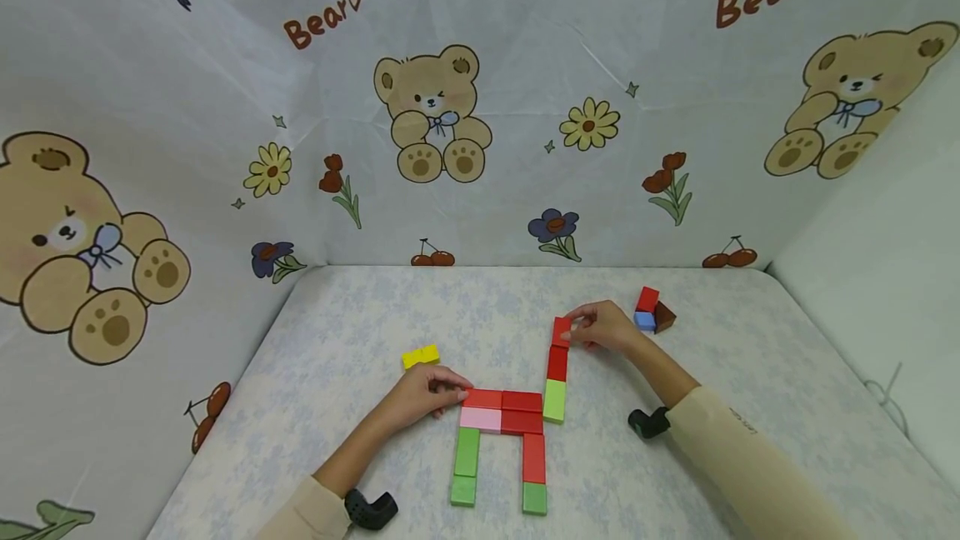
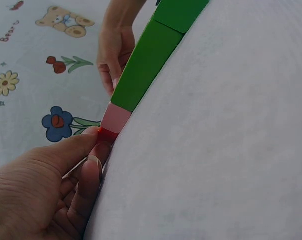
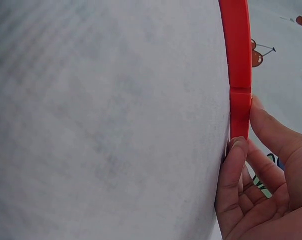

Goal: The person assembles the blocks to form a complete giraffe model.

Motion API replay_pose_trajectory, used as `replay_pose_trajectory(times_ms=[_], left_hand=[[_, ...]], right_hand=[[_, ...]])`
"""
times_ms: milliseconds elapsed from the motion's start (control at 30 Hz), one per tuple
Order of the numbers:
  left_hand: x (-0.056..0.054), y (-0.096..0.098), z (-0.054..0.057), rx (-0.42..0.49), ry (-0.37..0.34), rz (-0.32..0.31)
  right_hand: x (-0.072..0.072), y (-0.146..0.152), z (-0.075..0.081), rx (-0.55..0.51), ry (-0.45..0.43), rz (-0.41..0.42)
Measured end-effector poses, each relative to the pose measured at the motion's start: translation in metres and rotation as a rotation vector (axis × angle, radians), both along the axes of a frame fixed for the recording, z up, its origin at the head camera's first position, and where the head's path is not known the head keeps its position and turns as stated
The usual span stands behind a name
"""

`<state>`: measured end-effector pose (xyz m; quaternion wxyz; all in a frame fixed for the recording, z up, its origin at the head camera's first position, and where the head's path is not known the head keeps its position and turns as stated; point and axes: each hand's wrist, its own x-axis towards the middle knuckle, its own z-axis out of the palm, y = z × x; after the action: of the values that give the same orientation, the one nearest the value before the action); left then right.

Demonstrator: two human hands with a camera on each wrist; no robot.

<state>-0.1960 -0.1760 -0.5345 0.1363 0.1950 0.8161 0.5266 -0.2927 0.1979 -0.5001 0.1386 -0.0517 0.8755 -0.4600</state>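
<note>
Both hands are narrowed into pinches on my feed. The right hand (image 1: 606, 327) holds the top block (image 1: 560, 326), a red one, between finger and thumb near its far end. I see that block lying on the table (image 1: 600, 482), last in a single-file column, with its long axis running away from the person and leaning slightly right at the far end, so it points toward the backdrop (image 1: 480, 15). Behind it, nearer the person, come the middle block (image 1: 557, 362), also red, and the lime block (image 1: 554, 401), each with its long axis along much the same line. The lime block's near part lies just beside the right side of a two-row body; I cannot tell whether they touch.

The left hand (image 1: 429, 394) pinches the left end of the corner block (image 1: 482, 399), red, whose long axis lies crosswise. To its right is a dark red block (image 1: 521, 402); the row nearer the person has a pink block (image 1: 481, 419) and a further red block (image 1: 522, 422). From there I follow two legs toward the person: a long green block (image 1: 467, 452) and a short green block (image 1: 463, 490) on the left, a red leg block (image 1: 534, 458) and a green foot (image 1: 535, 499) on the right.

Yellow pieces (image 1: 421, 356) lie just beyond the left hand. Past the right hand I make out a blue block (image 1: 644, 321), a brown wedge (image 1: 664, 317) and a loose red block (image 1: 647, 299) clustered together.
</note>
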Motion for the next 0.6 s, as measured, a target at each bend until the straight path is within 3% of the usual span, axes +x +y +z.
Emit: replay_pose_trajectory(times_ms=[400, 600], left_hand=[[-0.0005, 0.0009, -0.0017, -0.005, 0.001, 0.004], [0.0007, 0.0008, -0.0012, 0.007, -0.001, 0.002]], right_hand=[[-0.0008, -0.0001, 0.0002, 0.041, -0.003, 0.007], [-0.0005, 0.0041, 0.0084, 0.07, -0.021, 0.057]])
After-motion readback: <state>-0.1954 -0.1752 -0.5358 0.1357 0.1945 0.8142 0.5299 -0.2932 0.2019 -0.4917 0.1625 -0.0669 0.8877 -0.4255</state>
